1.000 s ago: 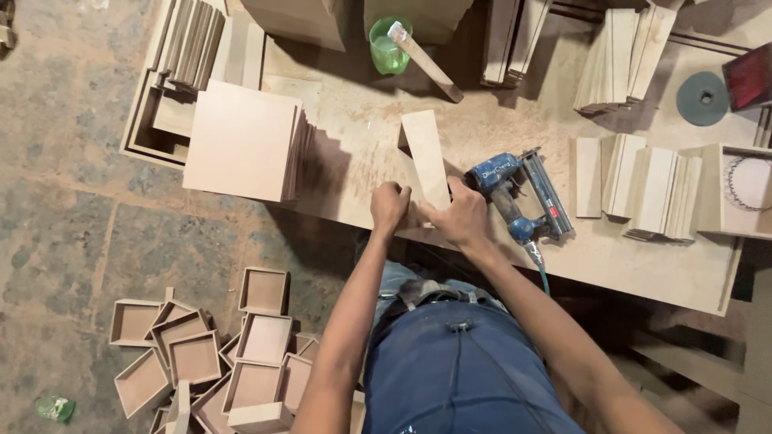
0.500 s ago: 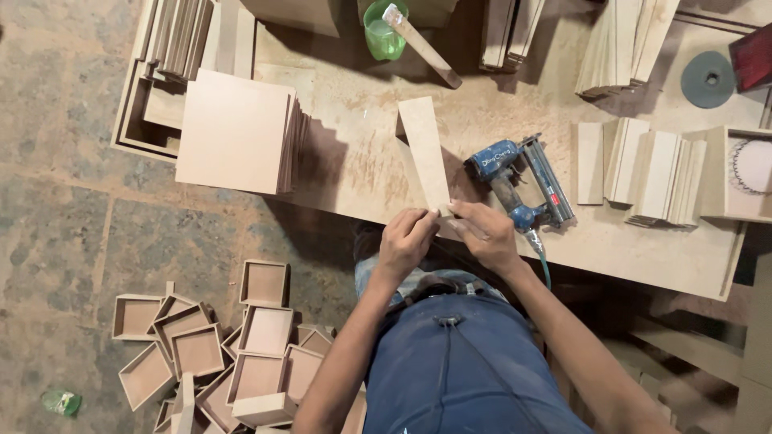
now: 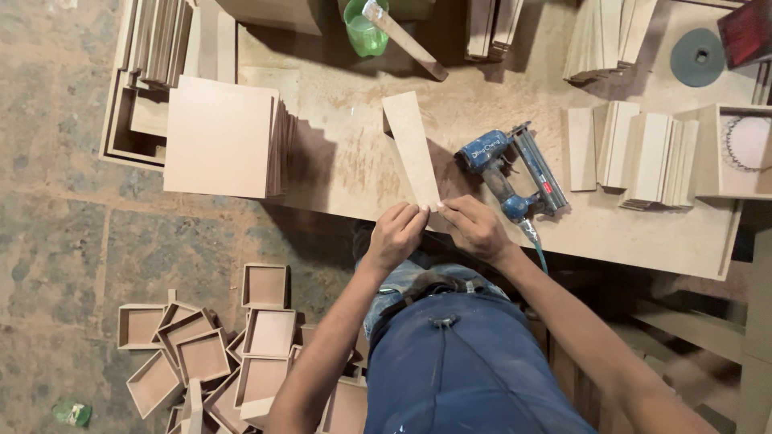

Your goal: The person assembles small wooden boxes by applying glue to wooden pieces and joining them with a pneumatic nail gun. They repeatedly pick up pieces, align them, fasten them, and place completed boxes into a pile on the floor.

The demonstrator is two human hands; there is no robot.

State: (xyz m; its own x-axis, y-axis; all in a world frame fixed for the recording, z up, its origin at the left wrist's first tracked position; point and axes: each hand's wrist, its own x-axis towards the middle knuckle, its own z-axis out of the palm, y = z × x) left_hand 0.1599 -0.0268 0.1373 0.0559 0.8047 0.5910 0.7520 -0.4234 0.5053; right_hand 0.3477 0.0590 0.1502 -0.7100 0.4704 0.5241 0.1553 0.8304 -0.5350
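A long narrow fibreboard strip lies angled on the dusty workbench. My left hand and my right hand both pinch its near end at the bench's front edge, fingers meeting around the board. A blue pneumatic nail gun lies just right of the strip, its hose trailing past my right wrist. Neither hand touches it.
A stack of square boards sits at the bench's left. Short strips stand in rows to the right, beside a box holding a saw blade. A green cup and hammer handle lie behind. Several open wooden boxes lie on the floor.
Both hands have slid back along the strip toward my body and now close together on its near end. The strip has shifted slightly; the nail gun stays put.
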